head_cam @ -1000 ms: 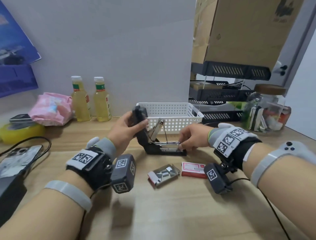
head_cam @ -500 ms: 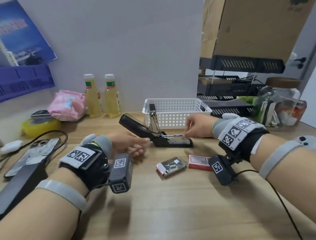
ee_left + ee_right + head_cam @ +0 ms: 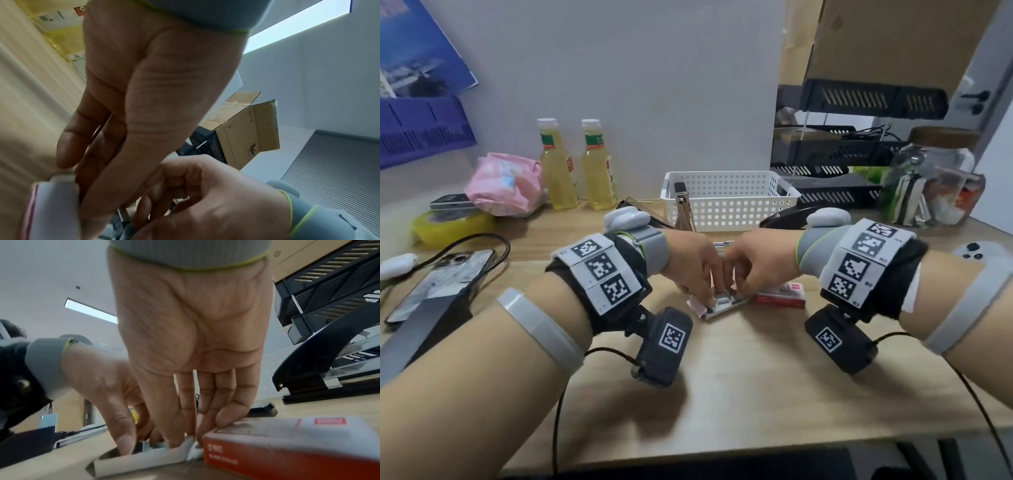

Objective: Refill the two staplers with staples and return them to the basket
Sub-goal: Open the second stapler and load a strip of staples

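wooden desk (image 3: 739,377) — grey wall (image 3: 637,85), cardboard box (image 3: 893,37)

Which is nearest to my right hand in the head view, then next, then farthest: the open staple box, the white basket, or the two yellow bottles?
From the right hand:
1. Open staple box, under the fingertips, on the desk in front.
2. White basket, behind the hands, centre of the desk.
3. Two yellow bottles, far back on the left by the wall.
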